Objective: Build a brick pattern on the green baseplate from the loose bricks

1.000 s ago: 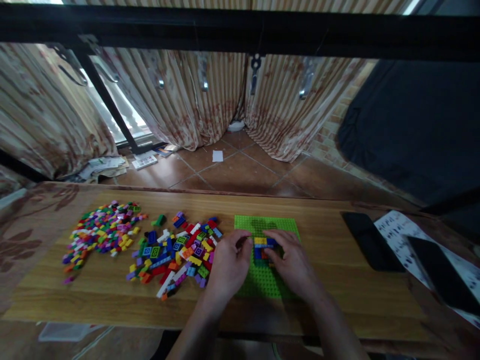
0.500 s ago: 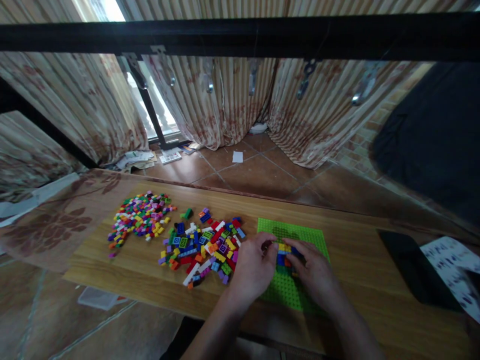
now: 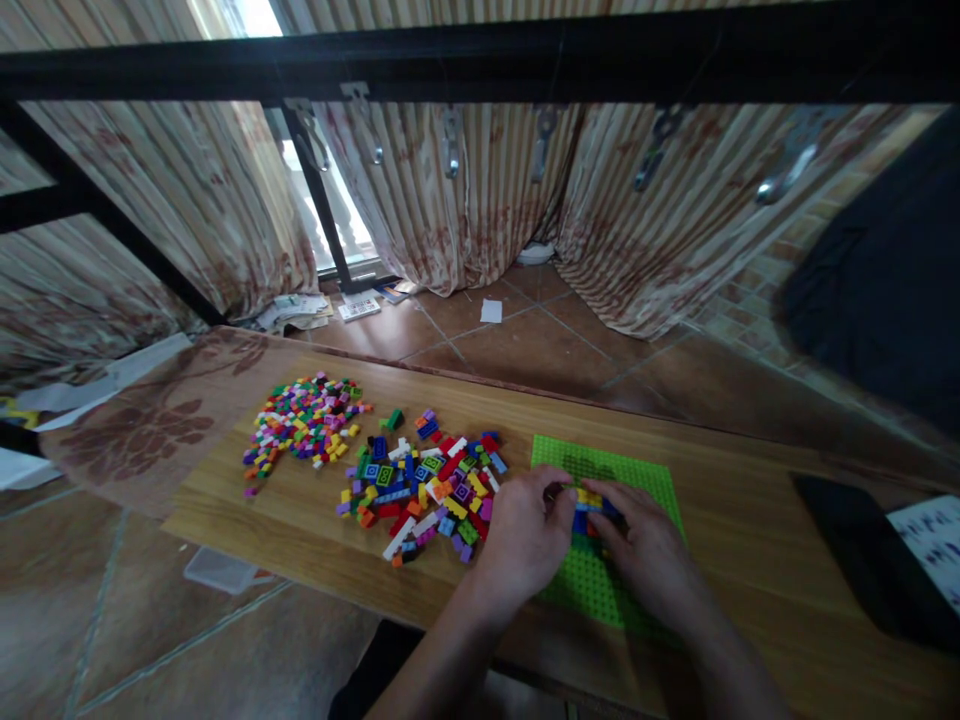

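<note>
On the wooden table a bright green studded baseplate [image 3: 592, 590] lies in front of me. A small build of toy bricks [image 3: 581, 520], with yellow, blue and red parts showing, stands on it between my hands. My left hand [image 3: 531, 530] is closed at the build's left side, thumb and forefinger pinched together; whatever they pinch is hidden. From the right, my right hand [image 3: 645, 535] curls its fingers and thumb around the build and grips it. The fingers cover much of the bricks.
Left of the baseplate spreads a pile of larger mixed bricks [image 3: 427, 490]; farther left is a heap of small bricks [image 3: 307, 420]. A dark flat object [image 3: 862, 560] and a printed sheet [image 3: 930, 545] lie at the right. A black bar with hooks [image 3: 480, 62] crosses above.
The whole view has shifted, so the table and bricks appear farther right. Both hands stay at the brick build, with their grip looking much the same.
</note>
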Action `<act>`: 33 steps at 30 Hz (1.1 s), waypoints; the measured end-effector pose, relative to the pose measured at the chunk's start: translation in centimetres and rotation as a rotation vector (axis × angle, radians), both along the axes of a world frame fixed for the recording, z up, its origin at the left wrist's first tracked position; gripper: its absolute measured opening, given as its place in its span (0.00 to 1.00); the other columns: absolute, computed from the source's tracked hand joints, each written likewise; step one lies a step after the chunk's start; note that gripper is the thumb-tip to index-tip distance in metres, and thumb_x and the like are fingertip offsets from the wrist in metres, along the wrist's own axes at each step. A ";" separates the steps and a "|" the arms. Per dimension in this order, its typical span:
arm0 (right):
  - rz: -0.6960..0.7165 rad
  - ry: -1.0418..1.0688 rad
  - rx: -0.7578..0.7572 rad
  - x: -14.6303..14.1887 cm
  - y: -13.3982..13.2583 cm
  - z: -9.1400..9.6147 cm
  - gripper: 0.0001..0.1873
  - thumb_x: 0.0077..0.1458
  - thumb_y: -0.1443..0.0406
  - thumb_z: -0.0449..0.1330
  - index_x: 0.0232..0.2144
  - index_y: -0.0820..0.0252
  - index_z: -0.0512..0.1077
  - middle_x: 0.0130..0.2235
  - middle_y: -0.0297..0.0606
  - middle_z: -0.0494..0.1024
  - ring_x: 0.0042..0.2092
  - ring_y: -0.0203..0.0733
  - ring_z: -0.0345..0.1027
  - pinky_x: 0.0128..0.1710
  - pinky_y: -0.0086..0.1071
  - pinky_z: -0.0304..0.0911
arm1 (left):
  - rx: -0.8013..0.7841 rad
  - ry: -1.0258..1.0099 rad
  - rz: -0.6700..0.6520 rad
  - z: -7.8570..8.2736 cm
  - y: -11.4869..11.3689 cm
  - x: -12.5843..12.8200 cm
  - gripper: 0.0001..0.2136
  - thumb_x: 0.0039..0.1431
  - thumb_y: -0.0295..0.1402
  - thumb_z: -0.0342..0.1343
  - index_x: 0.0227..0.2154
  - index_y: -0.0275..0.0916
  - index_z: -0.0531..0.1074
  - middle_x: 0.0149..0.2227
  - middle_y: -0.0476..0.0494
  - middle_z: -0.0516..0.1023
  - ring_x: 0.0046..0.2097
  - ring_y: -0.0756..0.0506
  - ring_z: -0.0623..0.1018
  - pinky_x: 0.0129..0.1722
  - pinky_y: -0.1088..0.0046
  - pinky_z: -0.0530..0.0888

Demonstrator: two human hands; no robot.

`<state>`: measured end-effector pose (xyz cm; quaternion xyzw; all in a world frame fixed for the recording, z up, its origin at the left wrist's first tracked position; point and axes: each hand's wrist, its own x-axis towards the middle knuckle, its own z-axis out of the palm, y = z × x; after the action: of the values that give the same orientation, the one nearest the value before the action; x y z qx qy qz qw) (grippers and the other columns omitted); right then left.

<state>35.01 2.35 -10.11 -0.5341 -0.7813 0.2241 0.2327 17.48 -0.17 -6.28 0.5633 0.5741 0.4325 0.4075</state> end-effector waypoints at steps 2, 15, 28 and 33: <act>-0.003 -0.005 0.008 -0.1 0.0 0.0 0.18 0.58 0.60 0.53 0.48 0.56 0.73 0.47 0.42 0.78 0.49 0.50 0.69 0.51 0.48 0.62 | -0.008 0.019 0.002 0.1 0.0 0.0 0.10 0.60 0.31 0.51 0.39 0.39 0.76 0.34 0.47 0.80 0.34 0.48 0.78 0.36 0.74 0.73; 0.024 -0.011 0.035 -0.1 -0.1 -0.2 0.16 0.58 0.62 0.54 0.47 0.55 0.73 0.46 0.41 0.78 0.49 0.50 0.69 0.50 0.47 0.63 | -0.038 0.102 -0.034 0.4 -0.1 0.2 0.11 0.60 0.32 0.50 0.40 0.40 0.76 0.33 0.47 0.80 0.34 0.47 0.77 0.35 0.73 0.72; -0.060 0.059 0.026 -0.2 -0.4 1.2 0.18 0.58 0.62 0.54 0.49 0.55 0.72 0.48 0.42 0.77 0.51 0.48 0.68 0.53 0.47 0.62 | -0.021 0.100 -0.045 0.4 0.0 0.1 0.10 0.60 0.32 0.51 0.40 0.39 0.76 0.35 0.45 0.80 0.35 0.47 0.78 0.37 0.73 0.73; -0.259 0.128 0.130 1.1 0.0 1.5 0.17 0.60 0.59 0.51 0.44 0.57 0.74 0.46 0.44 0.79 0.49 0.48 0.72 0.51 0.46 0.65 | -0.026 0.124 -0.042 0.5 0.0 0.1 0.10 0.60 0.31 0.51 0.39 0.39 0.76 0.33 0.46 0.80 0.34 0.47 0.78 0.36 0.73 0.72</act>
<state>36.12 2.33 -8.59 -0.5986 -0.7024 0.1749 0.3432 17.59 -0.15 -5.82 0.5956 0.5918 0.3806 0.3874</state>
